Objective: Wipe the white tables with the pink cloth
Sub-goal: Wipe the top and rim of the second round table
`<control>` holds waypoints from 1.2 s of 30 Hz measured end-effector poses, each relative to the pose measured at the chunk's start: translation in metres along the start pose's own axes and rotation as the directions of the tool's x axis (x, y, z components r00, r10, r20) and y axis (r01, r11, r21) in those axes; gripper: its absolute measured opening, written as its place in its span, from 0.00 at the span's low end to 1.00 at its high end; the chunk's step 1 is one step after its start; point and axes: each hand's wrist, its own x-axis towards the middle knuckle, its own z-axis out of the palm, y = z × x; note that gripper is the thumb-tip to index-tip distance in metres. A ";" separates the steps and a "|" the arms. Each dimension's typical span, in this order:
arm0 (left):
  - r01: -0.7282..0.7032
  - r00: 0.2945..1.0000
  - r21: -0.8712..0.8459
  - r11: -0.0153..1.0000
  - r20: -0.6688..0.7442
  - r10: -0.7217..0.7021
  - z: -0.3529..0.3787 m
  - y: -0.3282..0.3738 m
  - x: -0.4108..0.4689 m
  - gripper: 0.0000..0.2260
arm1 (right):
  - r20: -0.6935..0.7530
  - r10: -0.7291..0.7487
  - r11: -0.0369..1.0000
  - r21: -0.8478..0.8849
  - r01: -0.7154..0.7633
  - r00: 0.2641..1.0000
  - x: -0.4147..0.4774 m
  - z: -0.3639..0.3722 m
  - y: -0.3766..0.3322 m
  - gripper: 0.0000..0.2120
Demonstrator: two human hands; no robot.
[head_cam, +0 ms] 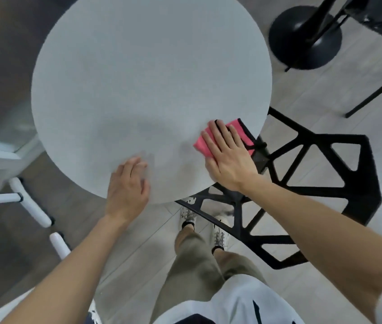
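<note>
Right hand (228,157), fingers straight, presses the pink cloth (243,136) at the white counter's (138,78) rim; an outward stroke could drop it onto the black chair (314,190) (left hand (128,185) rests loose, empty).

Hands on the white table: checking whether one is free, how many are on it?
2. The left hand lies at the white table's near edge, blurred, holding nothing; the right hand presses the pink cloth flat near its right edge. Neither is hidden.
</note>
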 end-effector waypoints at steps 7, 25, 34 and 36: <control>0.272 0.962 0.045 0.961 -0.009 -0.272 -0.018 -0.062 -0.033 0.18 | 0.088 -0.418 0.907 -0.020 0.421 0.904 0.029 0.017 -0.084 0.32; 0.347 0.937 -0.211 0.914 0.043 -0.346 -0.085 -0.273 0.057 0.23 | -0.002 -0.606 0.789 0.123 0.601 0.796 0.261 0.049 -0.310 0.26; 0.254 0.967 -0.190 0.948 0.025 -0.254 -0.100 -0.321 0.166 0.26 | -0.117 -0.332 0.939 0.052 0.340 0.936 0.444 0.033 -0.301 0.27; 0.154 0.988 -0.119 0.981 -0.001 -0.155 -0.099 -0.317 0.191 0.25 | -0.160 -0.252 0.962 0.065 0.265 0.954 0.469 0.029 -0.284 0.27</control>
